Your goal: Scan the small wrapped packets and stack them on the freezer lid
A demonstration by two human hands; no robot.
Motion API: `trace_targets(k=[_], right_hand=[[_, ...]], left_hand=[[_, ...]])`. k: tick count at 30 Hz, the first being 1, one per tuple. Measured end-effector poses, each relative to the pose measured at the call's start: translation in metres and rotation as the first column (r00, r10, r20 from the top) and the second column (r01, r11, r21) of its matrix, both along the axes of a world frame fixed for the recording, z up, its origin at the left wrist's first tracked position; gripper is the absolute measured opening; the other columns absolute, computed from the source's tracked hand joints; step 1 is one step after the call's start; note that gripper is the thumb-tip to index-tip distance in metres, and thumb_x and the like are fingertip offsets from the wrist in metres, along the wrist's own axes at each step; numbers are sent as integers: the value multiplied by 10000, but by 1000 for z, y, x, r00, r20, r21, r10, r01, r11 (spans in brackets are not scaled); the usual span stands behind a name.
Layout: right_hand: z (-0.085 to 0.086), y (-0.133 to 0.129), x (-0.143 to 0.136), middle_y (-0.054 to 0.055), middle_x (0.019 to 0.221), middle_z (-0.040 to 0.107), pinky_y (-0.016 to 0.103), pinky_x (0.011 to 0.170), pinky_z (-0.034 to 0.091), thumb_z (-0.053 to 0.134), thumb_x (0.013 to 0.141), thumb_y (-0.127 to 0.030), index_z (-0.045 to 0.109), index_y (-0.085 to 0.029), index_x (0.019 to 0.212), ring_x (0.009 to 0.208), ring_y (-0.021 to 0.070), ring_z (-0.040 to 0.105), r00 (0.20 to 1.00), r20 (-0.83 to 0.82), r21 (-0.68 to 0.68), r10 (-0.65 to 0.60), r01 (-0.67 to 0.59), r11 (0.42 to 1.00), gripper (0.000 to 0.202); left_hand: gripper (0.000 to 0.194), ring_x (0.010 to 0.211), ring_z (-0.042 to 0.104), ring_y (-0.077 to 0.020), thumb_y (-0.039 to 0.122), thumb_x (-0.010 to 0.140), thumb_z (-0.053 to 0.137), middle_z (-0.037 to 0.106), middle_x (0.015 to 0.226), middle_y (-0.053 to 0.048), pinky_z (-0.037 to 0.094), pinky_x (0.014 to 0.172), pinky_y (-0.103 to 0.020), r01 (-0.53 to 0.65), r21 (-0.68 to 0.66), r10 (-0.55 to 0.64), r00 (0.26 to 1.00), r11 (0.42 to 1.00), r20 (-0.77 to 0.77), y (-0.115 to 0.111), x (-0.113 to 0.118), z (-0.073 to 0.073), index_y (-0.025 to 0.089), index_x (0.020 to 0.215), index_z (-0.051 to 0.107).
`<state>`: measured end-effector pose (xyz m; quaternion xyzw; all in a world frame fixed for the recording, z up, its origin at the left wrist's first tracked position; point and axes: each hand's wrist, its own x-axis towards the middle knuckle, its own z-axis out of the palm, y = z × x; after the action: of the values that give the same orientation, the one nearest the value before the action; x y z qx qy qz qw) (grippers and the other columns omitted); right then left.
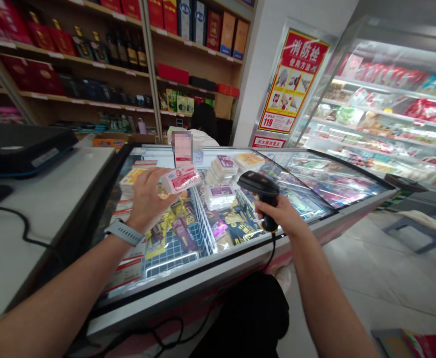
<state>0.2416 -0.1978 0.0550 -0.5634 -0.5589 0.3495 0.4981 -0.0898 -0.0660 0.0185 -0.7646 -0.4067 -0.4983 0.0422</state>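
My left hand (149,196), with a watch band on its wrist, grips a small clear plastic food box (182,179) with a pink-and-white label. It is held above the glass top of a chest freezer (173,271). In my right hand (283,214) is a black barcode scanner (259,185), its head pointing left and its cord hanging down. Between the hands, similar boxes with purple labels (220,195) stand stacked on the glass. More boxes with yellow labels (250,160) sit behind them, and others (131,178) lie beyond my left hand.
Wire baskets (203,219) with packaged ice creams show under the glass. At left is a counter (54,199) with a black device (24,149). A person (203,127) is behind the freezer, near a phone (182,149). A grey stool (419,226) stands at right; cables (158,325) hang below.
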Motion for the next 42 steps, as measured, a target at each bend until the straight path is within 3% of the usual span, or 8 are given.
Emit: trace_targets(k=[5,11,17,22,26,33,37,42], right_hand=[[82,15,83,34,725,713,340,647,508,884,614,-476,693,-150,814,665,191,637,886,412,133,-214,174,976,427],[164,50,130,69,967,721,407,866,494,701,820,-279,621,-245,899,819,176,587,604,276,713,-747,392,581,117],[86,68,71,52,891,743,409,807,535,783,704,-370,678,-187,1003,841,253,652,740,400,680,-540,155,716,366],[3,74,39,99,1025,756,415,875,506,721,758,-339,681,-190,1083,965,304,677,723,549,593,-419,16,805,360],[18,94,85,109,1028,748,413,865,493,737,787,-386,661,-169,1149,938,293,671,683,452,589,-574,255,767,429],[115,107,201,197,1344,625,475,1027,471,716,915,-316,564,-149,1333,1158,269,622,332,-42,485,-942,832,271,476],[96,96,189,137,1244,660,427,927,554,607,982,-367,596,-164,1307,1069,242,645,429,-9,515,-903,777,363,384],[14,78,118,88,1028,722,389,879,505,684,795,-273,637,-142,1159,929,236,637,655,181,578,-733,532,618,389]], left_hand=[[559,1265,545,-328,441,793,734,636,1292,-145,396,1130,-512,-11,-10,12,1000,1000,26,4,-4,1,178,1265,594],[569,1202,575,-329,432,797,738,654,1279,-150,428,1095,-515,-18,12,17,997,1000,69,6,-11,8,151,1275,608],[603,1187,589,-313,394,753,773,660,1254,-129,450,1070,-494,-68,-50,73,990,996,121,12,-9,11,172,1286,600],[640,1111,624,-272,396,740,797,680,1251,-119,471,1041,-449,-22,-45,24,999,999,44,8,7,60,134,1292,607],[683,1066,633,-224,443,766,789,674,1257,-91,501,994,-393,-16,13,15,999,1000,35,0,7,109,114,1327,582],[671,1047,627,-183,446,760,802,688,1190,-53,511,970,-376,-74,41,68,991,996,118,-12,-15,142,108,1304,600],[664,1067,638,-204,426,745,816,687,1220,-62,521,977,-401,-54,7,51,980,999,191,-23,-14,131,139,1304,600],[674,1054,635,-237,461,731,817,672,1237,-80,519,991,-437,-4,-104,26,978,995,208,-34,-2,80,182,1303,597]])
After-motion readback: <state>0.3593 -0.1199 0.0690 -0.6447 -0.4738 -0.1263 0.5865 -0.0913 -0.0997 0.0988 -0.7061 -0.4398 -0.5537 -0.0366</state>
